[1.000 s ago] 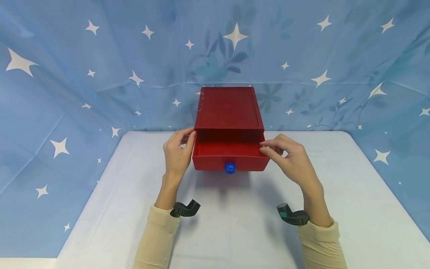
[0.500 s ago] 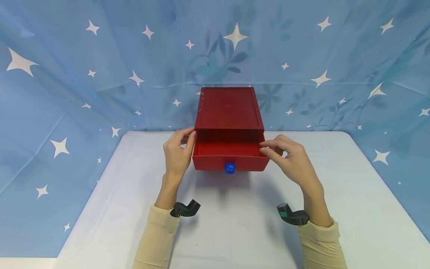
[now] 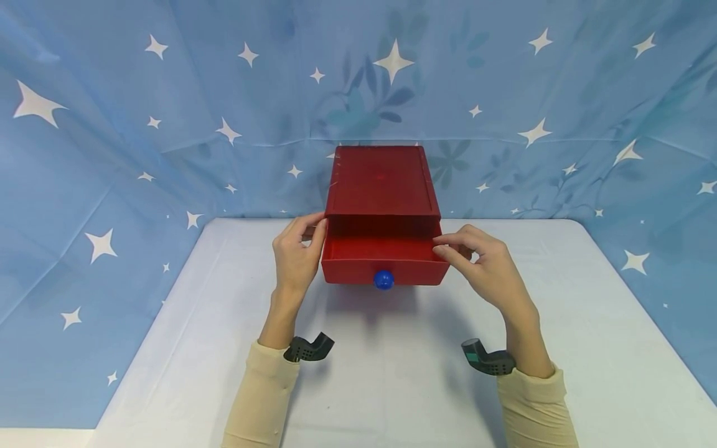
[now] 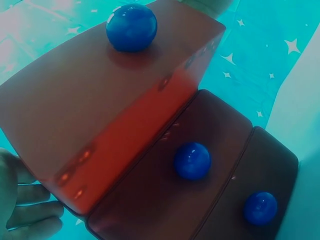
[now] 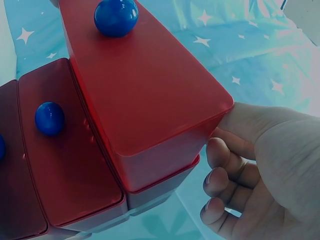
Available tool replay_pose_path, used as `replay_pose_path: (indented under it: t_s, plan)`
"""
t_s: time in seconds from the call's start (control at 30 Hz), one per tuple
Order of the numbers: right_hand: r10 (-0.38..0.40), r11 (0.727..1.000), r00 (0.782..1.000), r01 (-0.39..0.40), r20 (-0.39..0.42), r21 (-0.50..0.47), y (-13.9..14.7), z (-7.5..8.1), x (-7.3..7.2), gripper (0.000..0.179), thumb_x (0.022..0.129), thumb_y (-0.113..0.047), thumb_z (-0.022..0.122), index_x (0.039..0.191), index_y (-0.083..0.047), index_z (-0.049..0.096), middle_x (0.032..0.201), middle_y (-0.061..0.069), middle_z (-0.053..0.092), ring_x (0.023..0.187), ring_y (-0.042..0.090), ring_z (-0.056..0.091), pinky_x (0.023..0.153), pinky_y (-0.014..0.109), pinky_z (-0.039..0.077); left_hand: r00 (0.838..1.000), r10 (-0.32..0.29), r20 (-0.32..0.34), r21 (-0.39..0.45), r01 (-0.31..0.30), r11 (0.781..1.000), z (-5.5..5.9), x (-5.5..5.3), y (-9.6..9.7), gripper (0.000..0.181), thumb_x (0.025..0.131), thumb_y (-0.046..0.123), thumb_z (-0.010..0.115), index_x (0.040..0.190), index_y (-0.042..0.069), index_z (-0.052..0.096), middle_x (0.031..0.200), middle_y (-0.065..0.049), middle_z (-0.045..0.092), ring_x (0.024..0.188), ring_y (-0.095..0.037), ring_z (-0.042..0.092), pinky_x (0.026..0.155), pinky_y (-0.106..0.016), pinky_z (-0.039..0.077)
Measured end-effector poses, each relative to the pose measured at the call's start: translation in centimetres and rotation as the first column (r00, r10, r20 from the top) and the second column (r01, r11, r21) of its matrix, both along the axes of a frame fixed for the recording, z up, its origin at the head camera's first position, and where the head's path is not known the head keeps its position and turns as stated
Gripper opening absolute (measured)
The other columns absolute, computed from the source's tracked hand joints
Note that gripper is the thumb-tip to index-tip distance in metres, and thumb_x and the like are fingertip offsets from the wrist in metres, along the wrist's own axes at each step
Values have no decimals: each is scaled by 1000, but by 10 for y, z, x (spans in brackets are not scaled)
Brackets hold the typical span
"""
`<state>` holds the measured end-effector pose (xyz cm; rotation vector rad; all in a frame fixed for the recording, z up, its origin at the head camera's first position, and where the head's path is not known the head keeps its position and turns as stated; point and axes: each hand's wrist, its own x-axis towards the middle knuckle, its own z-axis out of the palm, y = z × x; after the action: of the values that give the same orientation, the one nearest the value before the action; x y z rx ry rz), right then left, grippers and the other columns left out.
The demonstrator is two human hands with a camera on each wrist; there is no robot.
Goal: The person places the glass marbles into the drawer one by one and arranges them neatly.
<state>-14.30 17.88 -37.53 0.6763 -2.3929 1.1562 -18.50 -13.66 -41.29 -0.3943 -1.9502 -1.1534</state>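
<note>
A red drawer cabinet (image 3: 383, 180) stands at the back of the white table. Its top drawer (image 3: 386, 272), with a round blue knob (image 3: 383, 280), is pulled partway out, and no item is visible inside it. My left hand (image 3: 297, 255) touches the left side of the cabinet near its front corner, fingers fairly straight. At the other side, my right hand (image 3: 488, 261) pinches the right side wall of the drawer between thumb and index finger. The remaining right fingers (image 5: 216, 181) curl loosely beside the cabinet in the right wrist view.
Two lower drawers, a middle one (image 4: 150, 185) and a bottom one (image 4: 235, 220), are closed, each with a blue knob. A blue star-patterned cloth (image 3: 224, 93) hangs behind the white table (image 3: 358, 373). Each wrist bears a black camera mount (image 3: 310, 348).
</note>
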Motion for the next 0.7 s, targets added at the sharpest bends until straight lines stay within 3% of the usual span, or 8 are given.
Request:
replay_pose_path:
  t_s: [0.43,0.53,0.7]
  plan:
    - [14,1000,999,-15,-51,-24,3,2,2,25,89,0,72,110,-13,76,92,-3,68,77,5,51,63,16,41,1000,1,18,5,-1,1000,15,10,-5,17,94,13,69,104,1,77,94,-12,77,72,-24,73,70,-37,62]
    - [26,999,996,-29,-83,-37,6,4,2,24,89,3,71,107,-11,76,89,-2,67,76,4,50,62,18,40,999,6,38,-15,-5,1000,21,15,-6,18,95,15,68,105,1,77,95,-11,77,72,-23,73,71,-34,62]
    - [43,998,993,-47,-112,-31,10,8,4,21,88,3,71,103,-11,76,86,-10,64,75,2,48,60,19,38,999,-6,40,-39,8,999,30,24,-7,19,95,16,68,106,4,76,95,-9,77,74,-20,73,75,-17,58]
